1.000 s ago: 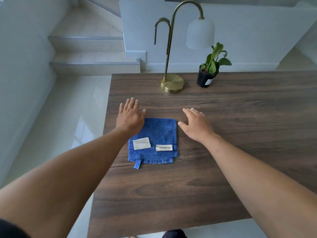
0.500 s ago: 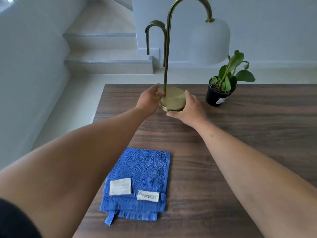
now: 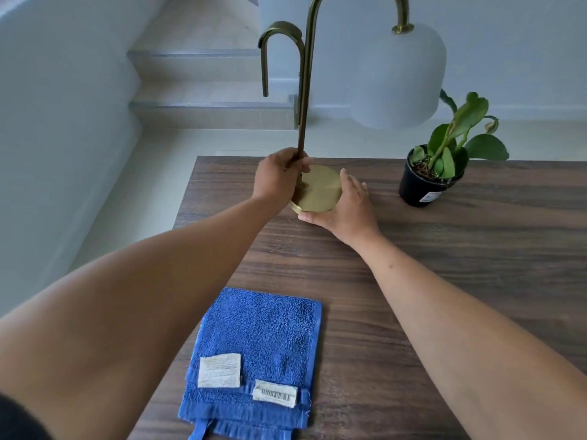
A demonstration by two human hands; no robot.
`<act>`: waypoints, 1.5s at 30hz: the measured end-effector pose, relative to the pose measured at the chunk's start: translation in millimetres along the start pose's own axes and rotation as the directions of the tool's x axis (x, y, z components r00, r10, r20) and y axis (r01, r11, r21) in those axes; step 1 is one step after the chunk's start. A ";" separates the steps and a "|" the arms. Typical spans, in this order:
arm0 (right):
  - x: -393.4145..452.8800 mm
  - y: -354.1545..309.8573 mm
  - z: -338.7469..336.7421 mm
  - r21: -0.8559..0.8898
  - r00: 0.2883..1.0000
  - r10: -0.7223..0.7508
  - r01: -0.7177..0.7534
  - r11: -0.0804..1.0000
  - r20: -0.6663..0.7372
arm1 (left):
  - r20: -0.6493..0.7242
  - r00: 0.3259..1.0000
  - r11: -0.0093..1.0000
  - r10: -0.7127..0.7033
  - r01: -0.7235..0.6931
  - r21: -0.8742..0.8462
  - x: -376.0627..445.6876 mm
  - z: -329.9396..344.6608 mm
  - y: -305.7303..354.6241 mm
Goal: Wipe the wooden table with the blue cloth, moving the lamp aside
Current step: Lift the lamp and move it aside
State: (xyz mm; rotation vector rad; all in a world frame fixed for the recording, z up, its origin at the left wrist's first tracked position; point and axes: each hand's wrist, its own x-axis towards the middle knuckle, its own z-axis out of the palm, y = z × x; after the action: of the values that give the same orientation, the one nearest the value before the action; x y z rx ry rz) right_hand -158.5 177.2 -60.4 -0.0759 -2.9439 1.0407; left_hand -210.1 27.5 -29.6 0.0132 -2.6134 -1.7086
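Both hands on lamp (image 3: 306, 100) at far table (image 3: 460, 281) edge. Left hand (image 3: 279, 177) fingers wrapped round stem; blue cloth (image 3: 257, 338) lies folded near me. Right hand (image 3: 344, 206) fingers together, cupping brass base. Black pot (image 3: 422, 185) at right holds green plant (image 3: 454, 138).

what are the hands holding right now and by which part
Both hold the lamp. The left hand is wrapped around the bottom of its stem; the right hand cups the rim of its round brass base. The blue cloth lies untouched.

Potted plant (image 3: 444, 160); stairs (image 3: 203, 87) behind.
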 end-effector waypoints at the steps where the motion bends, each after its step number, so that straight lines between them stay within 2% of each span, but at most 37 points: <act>1: 0.0 -6.7 5.0 0.013 1.000 -0.008 0.008 1.000 -0.003 | -0.010 1.000 1.000 0.000 0.000 -0.008 0.1 -7.9 -2.5; 5: 3.3 -37.6 27.7 0.045 0.999 -0.037 0.038 0.998 -0.012 | -0.062 0.998 0.999 -0.016 0.013 -0.040 0.6 -44.7 -13.7; 13: 9.8 -84.2 68.9 0.037 0.995 -0.074 0.072 0.997 0.067 | -0.132 0.988 0.995 -0.079 0.070 -0.072 0.4 -102.5 -45.8; 21: 6.3 -94.6 74.6 -0.015 0.996 -0.061 0.062 0.998 0.062 | -0.118 0.990 0.995 -0.077 0.068 -0.078 6.0 -110.6 -53.5; 28: -5.1 -78.5 59.1 -0.040 0.994 -0.087 0.089 0.995 0.060 | -0.112 0.982 0.987 -0.153 0.146 -0.073 -3.4 -108.9 -44.0; 32: -26.3 -48.9 35.6 0.054 1.000 0.008 -0.007 0.999 -0.021 | -0.297 0.954 0.992 -0.043 0.076 0.099 -32.0 -99.8 -50.4; 35: -41.5 -21.6 17.8 0.093 0.985 0.075 -0.061 0.994 -0.153 | -0.389 0.920 0.986 0.051 0.015 0.165 -52.5 -83.5 -57.4; 39: -63.0 15.0 -9.3 0.130 0.927 0.159 -0.121 0.984 -0.339 | -0.309 0.944 0.978 0.119 -0.059 0.199 -63.2 -41.5 -41.1; 45: -66.9 69.8 -53.2 0.291 0.810 0.365 -0.251 0.923 -0.459 | -0.094 0.959 0.943 0.269 -0.243 0.226 -61.3 46.0 4.4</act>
State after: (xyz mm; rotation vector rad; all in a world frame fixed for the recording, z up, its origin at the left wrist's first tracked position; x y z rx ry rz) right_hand -87.2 261.3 -62.9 -0.7327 -2.3666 1.1518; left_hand -149.7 72.4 -44.7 -0.2030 -2.5593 -1.2986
